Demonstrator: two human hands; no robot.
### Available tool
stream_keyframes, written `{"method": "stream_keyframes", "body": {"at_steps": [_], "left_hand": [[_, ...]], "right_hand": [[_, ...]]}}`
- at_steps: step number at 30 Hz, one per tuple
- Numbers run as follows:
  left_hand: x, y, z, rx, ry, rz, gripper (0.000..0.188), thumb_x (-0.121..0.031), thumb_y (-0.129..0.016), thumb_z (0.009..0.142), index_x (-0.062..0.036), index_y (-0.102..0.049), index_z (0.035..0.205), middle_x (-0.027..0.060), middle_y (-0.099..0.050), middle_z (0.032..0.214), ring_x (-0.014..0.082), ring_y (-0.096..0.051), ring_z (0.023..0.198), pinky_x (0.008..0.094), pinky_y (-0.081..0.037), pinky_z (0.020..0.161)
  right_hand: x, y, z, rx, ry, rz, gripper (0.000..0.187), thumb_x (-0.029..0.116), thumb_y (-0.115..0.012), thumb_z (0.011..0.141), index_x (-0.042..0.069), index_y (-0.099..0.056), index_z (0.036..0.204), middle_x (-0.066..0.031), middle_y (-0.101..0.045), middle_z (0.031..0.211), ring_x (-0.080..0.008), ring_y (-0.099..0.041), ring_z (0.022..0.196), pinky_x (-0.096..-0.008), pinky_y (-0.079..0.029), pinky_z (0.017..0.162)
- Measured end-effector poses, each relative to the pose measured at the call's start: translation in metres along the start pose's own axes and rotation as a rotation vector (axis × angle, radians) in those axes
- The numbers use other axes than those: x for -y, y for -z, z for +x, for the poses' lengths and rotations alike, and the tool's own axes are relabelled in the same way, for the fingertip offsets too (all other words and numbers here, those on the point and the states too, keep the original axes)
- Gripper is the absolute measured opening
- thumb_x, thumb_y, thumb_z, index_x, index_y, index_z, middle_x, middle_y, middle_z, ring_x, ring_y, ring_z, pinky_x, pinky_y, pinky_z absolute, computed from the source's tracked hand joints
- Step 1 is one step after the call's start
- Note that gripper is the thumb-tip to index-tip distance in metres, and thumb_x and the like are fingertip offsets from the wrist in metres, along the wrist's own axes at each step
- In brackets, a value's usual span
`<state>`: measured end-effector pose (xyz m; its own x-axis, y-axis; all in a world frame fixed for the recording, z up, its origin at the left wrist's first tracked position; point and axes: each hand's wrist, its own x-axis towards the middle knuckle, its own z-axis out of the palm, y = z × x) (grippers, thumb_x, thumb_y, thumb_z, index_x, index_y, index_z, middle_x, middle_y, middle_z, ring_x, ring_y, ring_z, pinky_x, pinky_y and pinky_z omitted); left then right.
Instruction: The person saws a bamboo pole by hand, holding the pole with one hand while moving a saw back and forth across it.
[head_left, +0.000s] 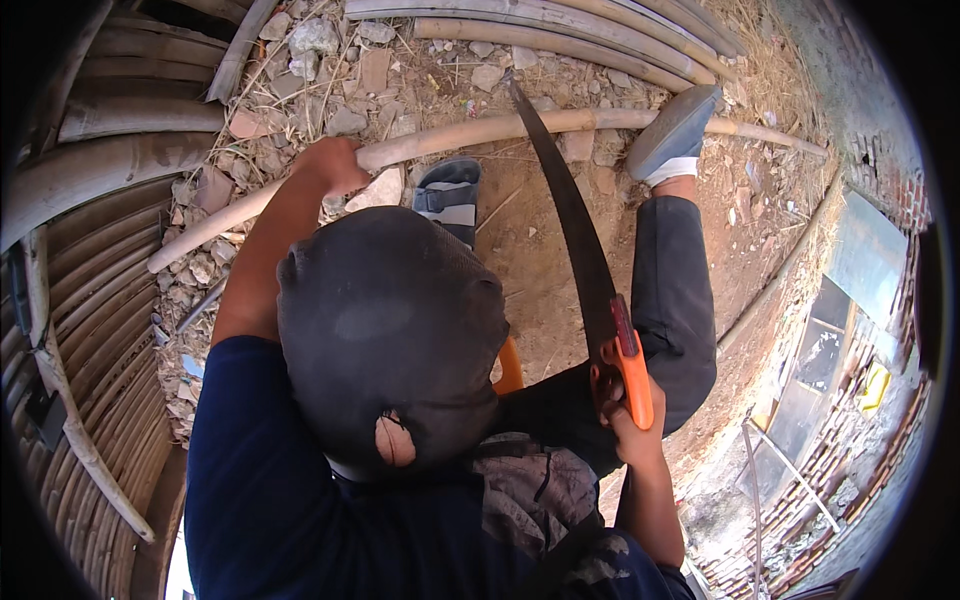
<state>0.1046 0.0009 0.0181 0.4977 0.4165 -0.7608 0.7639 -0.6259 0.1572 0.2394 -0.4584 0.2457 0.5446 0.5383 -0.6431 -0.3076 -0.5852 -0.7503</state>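
Note:
My left hand (338,166) is closed around a long, pale, slightly bowed bamboo pole (430,140), left of its middle. My right hand (637,425) grips the orange handle of a handsaw (572,205). The saw's long dark blade points away from me, and its far end crosses the pole between my two feet. Whether the teeth touch the pole cannot be made out. A grey shoe (672,133) on my right foot overlaps the pole towards its right end. Another shoe (448,187) stands on the near side of the pole.
Several more bamboo poles (560,45) lie at the far side. Broken stones and rubble (345,122) cover the ground at left and far left. Stacked bamboo (110,270) lines the left side. A weathered brick wall (905,410) rises at right. Something orange (509,366) shows beneath my body.

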Motion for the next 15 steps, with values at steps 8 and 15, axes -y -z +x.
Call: {"method": "stream_keyframes", "body": {"at_steps": [8,15], "left_hand": [[0.003,-0.003,0.007,0.029,-0.014,-0.015,0.062,-0.030,-0.071,0.073,-0.0102,-0.068,0.133,0.0173,-0.073,0.123,0.0325,-0.070,0.115,0.0413,-0.055,0.102],[0.005,-0.005,0.018,0.072,-0.061,-0.122,0.060,-0.030,-0.073,0.070,-0.0087,-0.072,0.127,0.0180,-0.076,0.114,0.0317,-0.073,0.107,0.0397,-0.056,0.096]], "right_hand": [[-0.003,-0.014,0.021,-0.013,0.043,-0.173,0.020,-0.002,-0.057,0.081,-0.001,-0.059,0.101,-0.0013,-0.056,0.089,-0.0104,-0.054,0.077,-0.0272,-0.047,0.072],[-0.029,-0.013,0.060,0.052,0.047,-0.180,0.021,-0.002,-0.058,0.083,-0.002,-0.060,0.103,-0.0030,-0.060,0.092,-0.0108,-0.057,0.081,-0.0265,-0.048,0.075]]}}
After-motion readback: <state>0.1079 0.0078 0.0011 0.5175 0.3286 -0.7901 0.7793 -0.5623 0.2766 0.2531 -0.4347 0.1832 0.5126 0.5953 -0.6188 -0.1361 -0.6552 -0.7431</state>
